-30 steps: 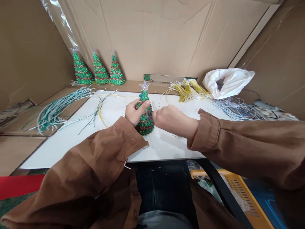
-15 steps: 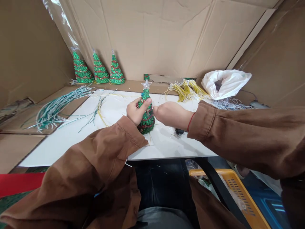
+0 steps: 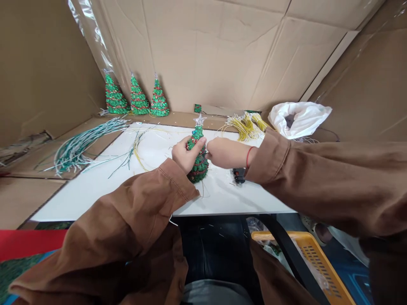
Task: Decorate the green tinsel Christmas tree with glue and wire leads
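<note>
A small green Christmas tree with red garland and a clear star on top stands upright near the middle of the white board. My left hand is wrapped round its left side, thumb across the front. Against the tree's right side is my right hand, its fingers curled in a pinch; a small dark tip shows at them, too small to name. A thin wire hangs at the tree's base. Below my right wrist lies a small black object, partly covered by the sleeve.
Three finished-looking trees stand along the back left. Green and white wires lie at the left, yellow wire bundles at the back. A white bag sits back right. Below the board's edge is a yellow basket.
The camera view has shifted slightly. My left hand still grips the tree, and my right hand stays at its right side, with a little more of the black object showing.
</note>
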`<state>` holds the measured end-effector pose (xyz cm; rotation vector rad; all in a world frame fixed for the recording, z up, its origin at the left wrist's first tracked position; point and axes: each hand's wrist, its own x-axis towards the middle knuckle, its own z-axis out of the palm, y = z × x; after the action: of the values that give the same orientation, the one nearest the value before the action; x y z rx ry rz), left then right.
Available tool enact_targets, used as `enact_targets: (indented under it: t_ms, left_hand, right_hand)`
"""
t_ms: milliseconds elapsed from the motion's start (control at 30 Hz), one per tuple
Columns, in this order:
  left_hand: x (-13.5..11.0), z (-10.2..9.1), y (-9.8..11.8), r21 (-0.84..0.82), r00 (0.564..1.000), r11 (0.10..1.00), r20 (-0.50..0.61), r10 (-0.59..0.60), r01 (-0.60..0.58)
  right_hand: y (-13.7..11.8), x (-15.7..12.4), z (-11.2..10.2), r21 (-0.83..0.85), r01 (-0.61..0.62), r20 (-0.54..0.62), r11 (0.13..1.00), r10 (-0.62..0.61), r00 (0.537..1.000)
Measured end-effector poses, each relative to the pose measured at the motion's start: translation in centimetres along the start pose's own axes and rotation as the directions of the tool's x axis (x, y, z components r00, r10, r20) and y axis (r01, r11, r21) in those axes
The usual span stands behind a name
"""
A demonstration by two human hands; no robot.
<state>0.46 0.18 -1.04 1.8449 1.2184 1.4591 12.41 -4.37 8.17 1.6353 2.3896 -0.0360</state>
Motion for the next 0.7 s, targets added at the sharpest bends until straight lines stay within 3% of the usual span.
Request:
enact_targets:
  t_ms: [200, 367, 567, 700]
  left_hand:
    - [-0.2, 0.3, 0.5, 0.004, 1.0, 1.0, -0.025, 0.018, -0.018]
    - [-0.1, 0.2, 0.2, -0.011, 1.0, 1.0, -0.027, 0.013, -0.013]
    - [0.5, 0.1, -1.0, -0.133, 0.995, 0.991, 0.095, 0.024, -0.012]
    - [1.0, 0.1, -1.7, -0.24, 0.984, 0.971, 0.173, 0.044, -0.001]
  right_hand:
    - [-2.6, -1.3, 1.3, -0.089, -0.102, -0.145, 0.991, 0.089, 0.986]
    - [-3.5, -1.0, 1.2, -0.074, -0.163, -0.149, 0.984, 0.15, 0.977]
    - [-0.1, -0.1, 0.4, -0.146, 0.137, 0.039, 0.98, -0.132, 0.99]
    - [1.9, 0.6, 0.9, -0.144, 0.247, 0.012, 0.958, -0.248, 0.969]
